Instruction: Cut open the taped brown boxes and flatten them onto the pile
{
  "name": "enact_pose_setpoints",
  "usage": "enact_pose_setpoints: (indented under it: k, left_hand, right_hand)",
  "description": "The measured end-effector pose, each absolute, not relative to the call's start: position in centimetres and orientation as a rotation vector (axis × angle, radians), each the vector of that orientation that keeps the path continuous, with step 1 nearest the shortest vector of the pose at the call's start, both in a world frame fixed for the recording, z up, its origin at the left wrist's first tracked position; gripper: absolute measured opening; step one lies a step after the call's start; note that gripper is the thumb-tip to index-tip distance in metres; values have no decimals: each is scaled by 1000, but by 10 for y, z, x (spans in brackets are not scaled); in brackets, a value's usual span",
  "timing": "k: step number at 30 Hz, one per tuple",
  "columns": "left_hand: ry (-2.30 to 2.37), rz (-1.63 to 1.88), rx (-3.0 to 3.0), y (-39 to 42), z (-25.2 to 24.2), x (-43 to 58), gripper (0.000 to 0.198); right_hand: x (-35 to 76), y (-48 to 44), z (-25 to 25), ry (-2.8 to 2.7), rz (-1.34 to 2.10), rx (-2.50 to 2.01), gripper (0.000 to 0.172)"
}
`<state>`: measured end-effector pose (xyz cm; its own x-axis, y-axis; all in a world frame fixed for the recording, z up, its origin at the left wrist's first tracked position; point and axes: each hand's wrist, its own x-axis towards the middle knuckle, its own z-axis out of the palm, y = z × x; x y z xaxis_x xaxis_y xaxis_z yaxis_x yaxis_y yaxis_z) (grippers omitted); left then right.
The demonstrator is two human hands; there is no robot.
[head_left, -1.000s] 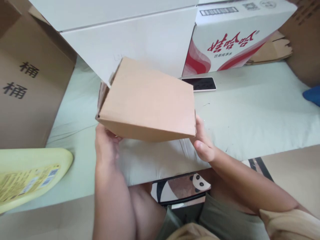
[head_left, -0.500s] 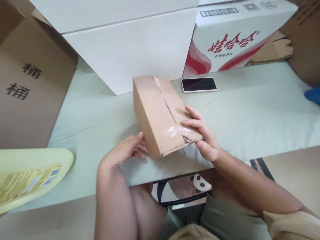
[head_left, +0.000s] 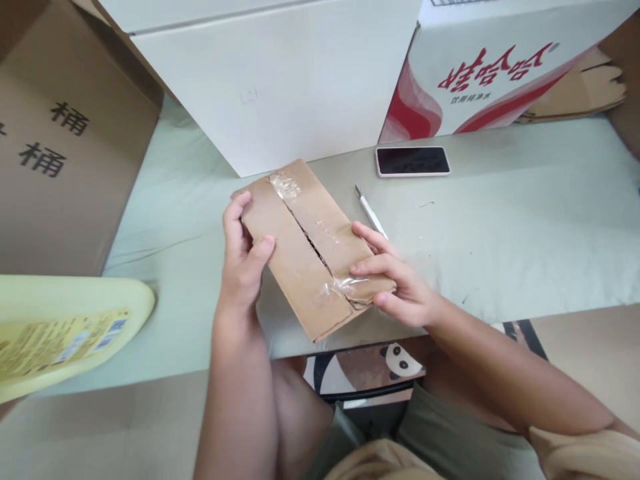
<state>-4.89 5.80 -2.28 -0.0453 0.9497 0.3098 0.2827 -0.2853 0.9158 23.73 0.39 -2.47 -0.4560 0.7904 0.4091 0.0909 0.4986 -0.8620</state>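
A small brown cardboard box [head_left: 315, 247] is held between my two hands over the near part of the cloth-covered surface. Its upper face has a dark slit down the middle, with shiny clear tape at both ends. My left hand [head_left: 245, 247] is closed on the far left edge, thumb on top. At the near right corner my right hand [head_left: 395, 277] grips the box, two fingers lying across the top and the thumb at the end. Just beyond the right fingers lies a white pen-like tool [head_left: 370, 212] with a dark tip, its lower end hidden.
A phone [head_left: 413, 161] lies before a white and red printed carton [head_left: 465, 87]. A large white box [head_left: 280, 87] stands behind the small box. To the left are a tall brown carton [head_left: 110, 153] and a pale yellow container [head_left: 115, 300]. Folded cardboard [head_left: 575, 93] sits at back right.
My left hand has moved from beside the box's lower left side up to its far left edge and gripped it. The box has turned and tipped flatter, uncovering the pen-like tool.
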Motion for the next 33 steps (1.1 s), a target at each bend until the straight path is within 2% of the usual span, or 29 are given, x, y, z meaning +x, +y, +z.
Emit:
enact_pose_setpoints:
  k: [6, 11, 15, 17, 20, 24, 27, 29, 33]
  left_hand:
    - [1125, 1375, 1437, 55, -14, -46, 67]
    - [1149, 1357, 1445, 59, -14, -47, 69]
    - [1162, 1383, 1452, 60, -16, -48, 68]
    - [1158, 1400, 1446, 60, -16, -47, 66]
    - [1163, 1424, 1461, 59, -17, -46, 65]
    - [1211, 1404, 1495, 59, -17, -45, 68]
    - [1217, 1393, 1498, 59, -19, -46, 66]
    - [1203, 1400, 1499, 59, -20, -47, 63]
    - [1219, 1377, 1516, 59, -22, -48, 57]
  right_hand:
    - [234, 3, -25, -1848, 998, -744, 35]
    - [236, 7, -25, -1748, 961, -844, 46]
    - [248, 22, -29, -1659, 640, -1532, 35]
    - [253, 30, -33, -1758, 539, -1852, 37]
    - [257, 38, -38, -1911, 495, -2066, 44]
    - [259, 42, -37, -1850, 546, -2069, 52]
    - [259, 42, -32, -1659, 735, -1927, 53]
    - [258, 41, -29, -1517, 877, -1781, 48]
    - [254, 36, -24, -1244, 1039, -1540, 26]
